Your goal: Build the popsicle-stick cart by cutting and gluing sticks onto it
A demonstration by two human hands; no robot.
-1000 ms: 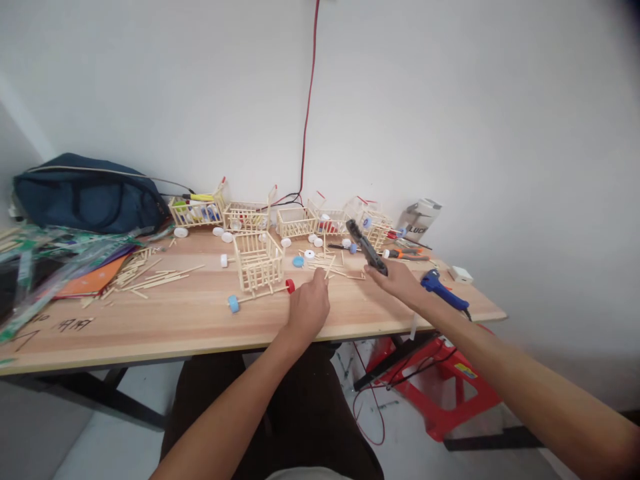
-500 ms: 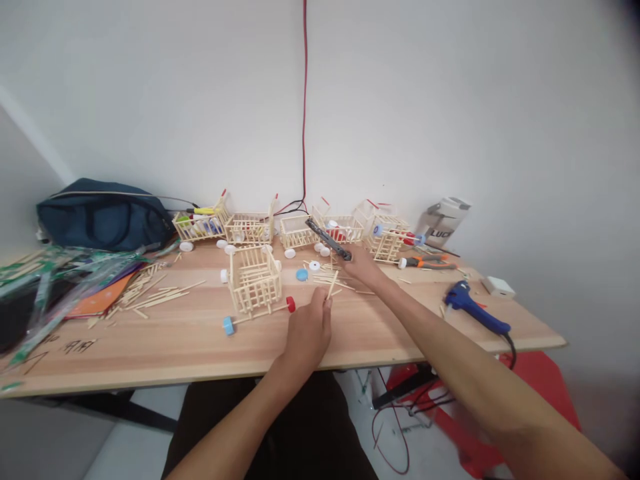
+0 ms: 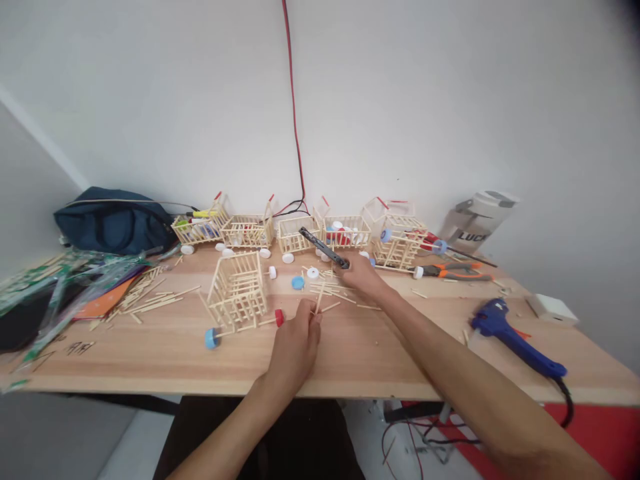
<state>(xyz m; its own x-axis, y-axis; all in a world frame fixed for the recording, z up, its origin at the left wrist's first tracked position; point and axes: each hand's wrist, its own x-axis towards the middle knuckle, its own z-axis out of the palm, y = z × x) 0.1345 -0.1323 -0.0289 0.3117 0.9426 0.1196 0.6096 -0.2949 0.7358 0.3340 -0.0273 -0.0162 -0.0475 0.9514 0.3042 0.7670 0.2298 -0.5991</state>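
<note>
My left hand is closed, pinching a thin wooden stick that points up from its fingertips. My right hand grips a dark grey utility knife, which slants away to the upper left above the table. Left of my left hand stands a small cart made of sticks, with a blue cap wheel and a red cap wheel on its near axle. Loose sticks, a blue cap and a white cap lie between the cart and my right hand.
Several finished-looking stick carts line the wall. Orange-handled pliers, a blue glue gun, a white box and a carton are on the right. A blue bag and plastic packaging occupy the left.
The camera view has shifted slightly. Both hands keep their grips, on the stick and the utility knife, and stay close to where they were above the table.
</note>
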